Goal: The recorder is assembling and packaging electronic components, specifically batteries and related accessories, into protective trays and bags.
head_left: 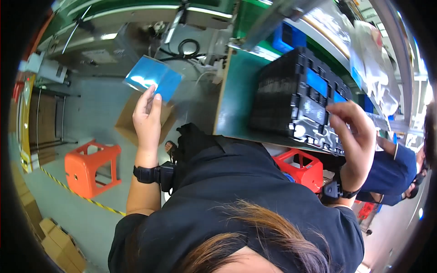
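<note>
Left hand [146, 116] — grip pinching a blue sheet [154, 77], left of the bench [236, 98]; right hand [356, 132] — fingers curled on the black tray [291, 98].

Film sheet [153, 77]: translucent blue. Tray stack [298, 98]: black, blue inserts. Tabletop [236, 98]: green. Stools [93, 168]: orange. Floor tape [77, 195]: yellow-black striped.

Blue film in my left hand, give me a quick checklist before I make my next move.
1. Blue film gripped by the left hand: ok, pinched at its lower edge.
2. Film clear of the bench: ok, held out over the floor.
3. Right hand on the black tray stack: ok, fingers at its near edge.
4. Stack fully on the green bench: ok.
5. Film clean: cannot tell, glare.
</note>
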`<state>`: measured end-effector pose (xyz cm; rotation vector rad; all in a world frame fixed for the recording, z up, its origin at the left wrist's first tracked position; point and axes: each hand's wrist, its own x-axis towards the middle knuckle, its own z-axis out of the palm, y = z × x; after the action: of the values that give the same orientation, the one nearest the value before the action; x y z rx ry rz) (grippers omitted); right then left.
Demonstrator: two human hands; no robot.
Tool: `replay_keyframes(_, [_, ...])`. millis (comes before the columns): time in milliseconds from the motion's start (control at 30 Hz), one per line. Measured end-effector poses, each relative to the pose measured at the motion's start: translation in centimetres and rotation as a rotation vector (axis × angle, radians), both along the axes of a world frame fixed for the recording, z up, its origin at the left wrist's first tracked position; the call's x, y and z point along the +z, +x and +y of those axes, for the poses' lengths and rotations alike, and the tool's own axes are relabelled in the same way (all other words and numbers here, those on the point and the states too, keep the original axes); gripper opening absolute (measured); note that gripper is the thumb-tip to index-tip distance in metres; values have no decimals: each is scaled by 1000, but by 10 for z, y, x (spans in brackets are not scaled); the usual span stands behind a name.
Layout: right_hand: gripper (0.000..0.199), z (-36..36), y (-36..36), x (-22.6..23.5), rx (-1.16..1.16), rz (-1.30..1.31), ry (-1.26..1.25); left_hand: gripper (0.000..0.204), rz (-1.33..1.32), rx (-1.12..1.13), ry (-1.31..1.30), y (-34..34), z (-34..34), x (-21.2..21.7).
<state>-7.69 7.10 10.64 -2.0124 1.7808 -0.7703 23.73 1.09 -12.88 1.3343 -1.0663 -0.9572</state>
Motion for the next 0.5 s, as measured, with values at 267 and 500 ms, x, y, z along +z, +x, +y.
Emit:
replay_keyframes(267, [17, -75, 181, -60, 379, -336, 661, 32, -133, 273, 193, 148, 36, -94])
replay_keyframes(500, [19, -172, 205, -336, 208, 327, 1737, 35, -85, 402, 486, 212, 98, -157])
